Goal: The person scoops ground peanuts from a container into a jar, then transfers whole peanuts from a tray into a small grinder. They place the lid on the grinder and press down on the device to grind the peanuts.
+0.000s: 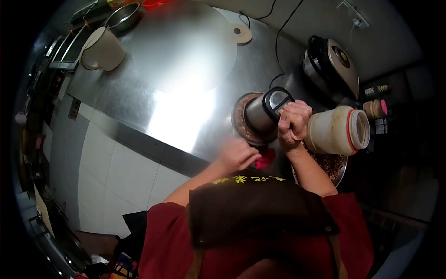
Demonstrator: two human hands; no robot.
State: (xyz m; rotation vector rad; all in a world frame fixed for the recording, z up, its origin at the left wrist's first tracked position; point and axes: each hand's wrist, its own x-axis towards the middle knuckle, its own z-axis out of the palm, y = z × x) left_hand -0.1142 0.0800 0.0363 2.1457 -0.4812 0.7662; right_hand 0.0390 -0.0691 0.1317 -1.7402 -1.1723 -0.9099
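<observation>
My right hand [295, 122] is closed around the black handle of a stainless steel kettle-like vessel [261, 116] with a black-rimmed top. This vessel leans over a round metal pan [233, 122] lined with brown, crumbly food, its base inside the pan. My left hand [238, 156], partly blurred, is at the pan's near edge with its fingers curled; whatever they may hold is hidden. Right by those fingertips lies a red cloth-like item [265, 158]. Beside my right wrist is a large cloudy plastic jar [331, 130] with a red ring at its mouth.
A bowl [343, 173] of dark reddish bits sits partly under the jar. Farther back are a rice cooker [332, 67], a large round pale disc [183, 46], a beige pitcher [106, 50] and a metal bowl [123, 17]. A black cord [278, 51] runs across the steel table [116, 97].
</observation>
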